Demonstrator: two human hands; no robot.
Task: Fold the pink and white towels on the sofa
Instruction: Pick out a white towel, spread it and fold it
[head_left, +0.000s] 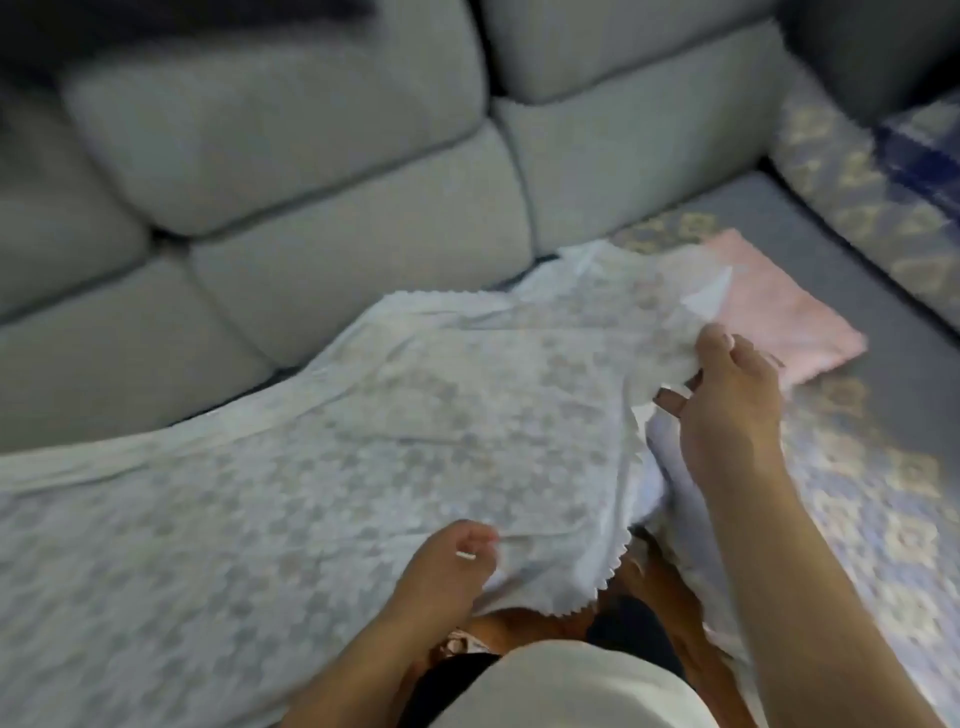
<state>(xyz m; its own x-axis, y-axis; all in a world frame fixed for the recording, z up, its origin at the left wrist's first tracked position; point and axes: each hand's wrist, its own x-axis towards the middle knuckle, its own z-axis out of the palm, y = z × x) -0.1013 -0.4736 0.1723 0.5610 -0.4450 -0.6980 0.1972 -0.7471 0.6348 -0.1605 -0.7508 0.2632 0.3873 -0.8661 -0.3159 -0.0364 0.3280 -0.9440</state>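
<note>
A large thin white towel (322, 447) with a faint check pattern and a scalloped edge lies spread over the sofa seat, reaching to the left edge of view. My left hand (447, 566) grips its near edge close to my body. My right hand (727, 395) pinches a bunched part of its right side, lifted slightly off the seat. Behind my right hand lies a folded pink towel (789, 306), its left part covered by the white towel's far corner.
The grey sofa's back cushions (291, 140) rise behind the towels. A blue and yellow patterned cover (883, 499) lies on the seat at right, and a patterned cushion (862, 176) sits at the far right. My white top fills the bottom centre.
</note>
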